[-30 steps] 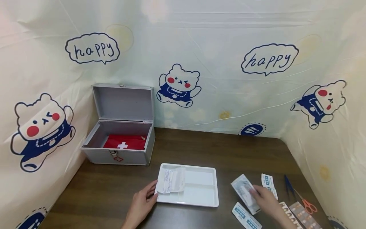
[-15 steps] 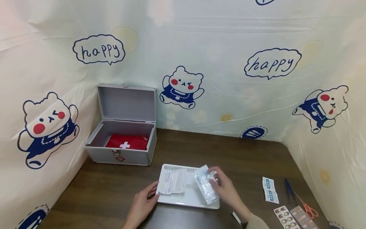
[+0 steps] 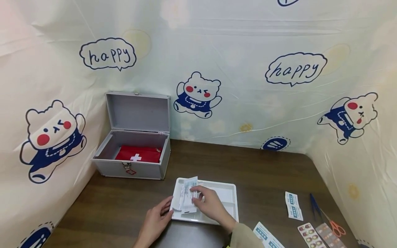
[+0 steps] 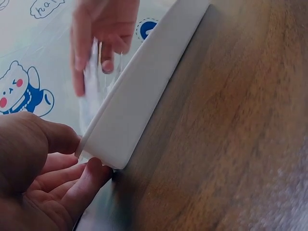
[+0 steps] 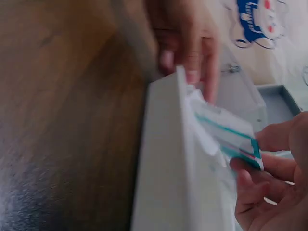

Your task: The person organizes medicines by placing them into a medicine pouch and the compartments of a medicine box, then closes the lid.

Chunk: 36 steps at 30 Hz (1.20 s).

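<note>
My left hand point(image 3: 155, 221) grips the left side of a shallow white tray point(image 3: 227, 196); in the left wrist view the thumb lies at the rim point(image 4: 103, 139) and the fingers curl beneath it. My right hand point(image 3: 214, 206) pinches a flat white packet with printing point(image 3: 187, 197) between thumb and fingers, above the left part of the tray. Teal stripes show on this packet point(image 5: 231, 132) in the right wrist view. A pale clear-edged packet point(image 3: 176, 201) lies in the tray, mostly covered by the held one.
An open silver case point(image 3: 136, 170) with a red white-cross pouch point(image 3: 145, 155) stands at back left. To the right lie paper packets point(image 3: 294, 206), blue tweezers point(image 3: 314, 203), orange-handled scissors point(image 3: 336, 227) and blister packs point(image 3: 310, 235). Another packet point(image 3: 266, 236) lies near the front edge.
My right hand has carried the packet leftward from the table's right side, over the tray to its left part. My left hand stays at the tray's left side.
</note>
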Motion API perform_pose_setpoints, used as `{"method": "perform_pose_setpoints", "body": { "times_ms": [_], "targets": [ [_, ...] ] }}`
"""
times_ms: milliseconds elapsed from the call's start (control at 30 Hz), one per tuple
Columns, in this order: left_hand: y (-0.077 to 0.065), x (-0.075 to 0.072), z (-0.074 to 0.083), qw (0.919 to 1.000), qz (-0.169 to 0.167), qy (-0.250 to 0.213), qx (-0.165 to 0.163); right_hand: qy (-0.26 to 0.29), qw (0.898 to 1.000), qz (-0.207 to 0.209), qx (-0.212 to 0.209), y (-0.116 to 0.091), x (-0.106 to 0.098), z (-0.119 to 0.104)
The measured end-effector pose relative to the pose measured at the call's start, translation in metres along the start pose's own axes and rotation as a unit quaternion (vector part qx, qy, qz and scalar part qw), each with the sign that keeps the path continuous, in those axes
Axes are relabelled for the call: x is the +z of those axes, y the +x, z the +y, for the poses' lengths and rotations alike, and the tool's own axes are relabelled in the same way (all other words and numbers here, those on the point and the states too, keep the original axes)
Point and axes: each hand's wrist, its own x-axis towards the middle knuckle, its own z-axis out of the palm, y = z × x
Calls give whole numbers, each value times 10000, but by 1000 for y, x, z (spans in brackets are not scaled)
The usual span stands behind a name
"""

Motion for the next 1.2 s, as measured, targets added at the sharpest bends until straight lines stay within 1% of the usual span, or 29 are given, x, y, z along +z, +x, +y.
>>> {"method": "perform_pose_setpoints", "body": {
  "times_ms": [67, 133, 267, 333, 433, 567, 700, 800, 867, 967, 1033, 1100, 1133, 1200],
  "targets": [
    [0, 0, 0, 10000, 4, 2, 25, -513, 9986, 42, -85, -1, 7, -1],
    [1, 0, 0, 10000, 0, 14, 22, -1116, 9935, 136, -195, -4, 13, -1],
    [2, 1, 0, 9999, -25, 72, -86, -2155, 9753, 289, -396, -8, 19, -1],
    [2, 1, 0, 9999, -35, 103, -112, -2503, 9667, 249, -479, -9, 21, -1],
    [2, 1, 0, 9999, -24, 66, -103, -2898, 9551, 78, -619, -9, 21, -1],
    [2, 1, 0, 9999, 0, 41, -109, -3222, 9441, -164, -676, -10, 21, -2],
    [1, 1, 0, 10000, 15, 14, -83, -3494, 9344, -237, -646, -10, 22, -7],
    [1, 2, -1, 10000, 67, -67, -30, -3775, 9234, -315, -629, -8, 24, -11],
    [1, 2, -1, 9998, 107, -148, 20, -3978, 9143, -326, -691, -6, 27, -13],
    [1, 3, -2, 9998, 79, -192, 29, -4165, 9051, -273, -812, -4, 34, -15],
    [2, 4, -2, 9997, 41, -230, 9, -4218, 9022, -234, -866, -2, 38, -16],
    [2, 4, -3, 9997, 0, -238, -9, -4206, 9030, -254, -839, 0, 39, -16],
    [2, 4, -3, 9997, 0, -237, -7, -4170, 9049, -263, -813, 0, 39, -15],
    [2, 4, -3, 9996, 11, -268, 1, -3998, 9130, -255, -774, 1, 38, -13]
  ]
}}
